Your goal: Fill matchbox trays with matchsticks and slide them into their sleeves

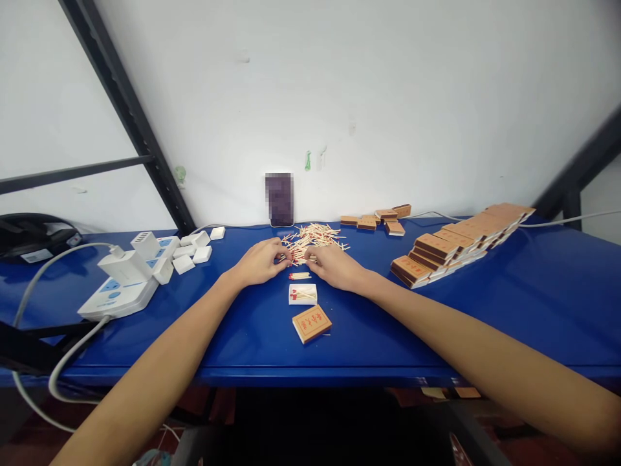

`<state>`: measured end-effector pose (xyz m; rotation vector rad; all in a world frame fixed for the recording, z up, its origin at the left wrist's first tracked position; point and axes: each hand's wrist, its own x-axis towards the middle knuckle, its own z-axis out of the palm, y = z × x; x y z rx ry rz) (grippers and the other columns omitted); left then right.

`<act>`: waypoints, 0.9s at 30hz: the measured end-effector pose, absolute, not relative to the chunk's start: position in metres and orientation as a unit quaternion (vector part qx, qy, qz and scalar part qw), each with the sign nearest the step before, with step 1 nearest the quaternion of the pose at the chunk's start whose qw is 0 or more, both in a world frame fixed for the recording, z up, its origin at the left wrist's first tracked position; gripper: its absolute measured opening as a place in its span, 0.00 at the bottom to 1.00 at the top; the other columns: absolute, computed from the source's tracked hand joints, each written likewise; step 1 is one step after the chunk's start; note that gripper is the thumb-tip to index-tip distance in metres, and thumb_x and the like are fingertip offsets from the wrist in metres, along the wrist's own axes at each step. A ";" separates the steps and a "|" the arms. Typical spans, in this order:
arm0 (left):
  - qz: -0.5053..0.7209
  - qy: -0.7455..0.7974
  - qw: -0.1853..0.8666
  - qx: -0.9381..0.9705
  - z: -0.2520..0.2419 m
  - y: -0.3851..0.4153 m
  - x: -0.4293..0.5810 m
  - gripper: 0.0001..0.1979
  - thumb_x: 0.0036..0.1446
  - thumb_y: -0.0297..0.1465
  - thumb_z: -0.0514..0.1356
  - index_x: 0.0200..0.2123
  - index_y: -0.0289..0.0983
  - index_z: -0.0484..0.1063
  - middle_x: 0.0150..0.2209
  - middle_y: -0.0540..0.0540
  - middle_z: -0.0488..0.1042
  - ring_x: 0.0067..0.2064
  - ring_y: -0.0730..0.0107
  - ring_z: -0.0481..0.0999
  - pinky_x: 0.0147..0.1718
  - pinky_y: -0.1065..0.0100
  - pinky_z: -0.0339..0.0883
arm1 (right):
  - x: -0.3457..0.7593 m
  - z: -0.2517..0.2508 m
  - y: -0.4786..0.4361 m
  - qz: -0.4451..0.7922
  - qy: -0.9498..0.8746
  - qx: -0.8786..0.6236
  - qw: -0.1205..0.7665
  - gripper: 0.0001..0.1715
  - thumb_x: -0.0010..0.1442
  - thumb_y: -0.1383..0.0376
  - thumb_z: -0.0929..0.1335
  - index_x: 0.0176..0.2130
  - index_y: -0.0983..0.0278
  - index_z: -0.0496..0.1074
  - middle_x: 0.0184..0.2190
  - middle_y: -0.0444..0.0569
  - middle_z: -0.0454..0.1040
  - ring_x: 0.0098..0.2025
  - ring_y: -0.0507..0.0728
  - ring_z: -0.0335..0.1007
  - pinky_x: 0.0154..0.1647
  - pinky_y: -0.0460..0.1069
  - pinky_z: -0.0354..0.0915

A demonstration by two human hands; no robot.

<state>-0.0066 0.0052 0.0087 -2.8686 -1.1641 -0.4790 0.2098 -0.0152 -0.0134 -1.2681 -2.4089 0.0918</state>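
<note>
A loose heap of red-tipped matches [317,234] lies on the blue table, and both my hands work at its near edge. My left hand [264,262] is closed, with thumb and forefinger pinched on the red heads of a few matches. Opposite it, my right hand [332,264] has its fingers curled in at the pale ends of matches. A small row of matches [299,276] lies just in front of my fingers. Nearer me is a white matchbox tray [303,294] with several matches in it. Closest to me sits a brown matchbox sleeve [312,323], slightly turned.
Stacked matchboxes [451,243] stand on the right, and several more matchboxes [376,220] lie by the wall. A phone [280,199] leans on the wall. At left are a power strip [121,294] with chargers, white blocks [194,249] and cables. The table's front edge [310,374] runs below.
</note>
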 end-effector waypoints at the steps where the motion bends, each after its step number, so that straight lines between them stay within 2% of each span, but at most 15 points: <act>1: -0.150 -0.371 0.004 -0.916 0.008 0.006 -0.007 0.12 0.62 0.34 0.53 0.37 0.38 0.75 0.33 0.46 0.69 0.36 0.65 0.69 0.37 0.66 0.60 | 0.209 -0.014 -0.015 0.029 -0.864 -0.459 0.207 0.09 0.63 0.66 0.63 0.40 0.65 0.71 0.31 0.50 0.75 0.33 0.54 0.68 0.32 0.46 0.54; 10: -0.134 -0.338 -0.052 -0.930 0.003 0.011 -0.009 0.10 0.64 0.32 0.49 0.40 0.37 0.69 0.36 0.45 0.66 0.41 0.63 0.65 0.41 0.65 0.60 | 0.208 -0.009 -0.015 0.032 -0.859 -0.467 0.206 0.10 0.64 0.65 0.63 0.40 0.66 0.73 0.31 0.50 0.76 0.33 0.55 0.69 0.33 0.47 0.55; 18: -0.125 -0.334 -0.057 -0.933 0.003 0.010 -0.007 0.11 0.66 0.31 0.46 0.36 0.36 0.65 0.36 0.44 0.65 0.41 0.63 0.64 0.42 0.64 0.60 | 0.208 -0.013 -0.011 0.041 -0.861 -0.460 0.215 0.09 0.64 0.67 0.63 0.40 0.65 0.73 0.31 0.49 0.76 0.31 0.53 0.68 0.32 0.46 0.54; 22: -0.137 -0.318 -0.061 -0.936 0.011 0.001 -0.004 0.12 0.66 0.33 0.45 0.36 0.36 0.66 0.37 0.45 0.64 0.41 0.64 0.63 0.43 0.64 0.60 | 0.209 -0.015 -0.011 0.033 -0.865 -0.450 0.220 0.10 0.64 0.68 0.62 0.39 0.65 0.72 0.31 0.50 0.76 0.31 0.53 0.68 0.32 0.46 0.53; 27: -0.139 -0.301 -0.080 -0.940 0.016 -0.011 0.003 0.11 0.64 0.33 0.50 0.35 0.36 0.69 0.37 0.45 0.64 0.42 0.65 0.65 0.46 0.63 0.60 | 0.210 -0.015 -0.010 0.027 -0.864 -0.457 0.208 0.10 0.64 0.66 0.63 0.42 0.65 0.72 0.32 0.51 0.76 0.33 0.55 0.69 0.32 0.47 0.53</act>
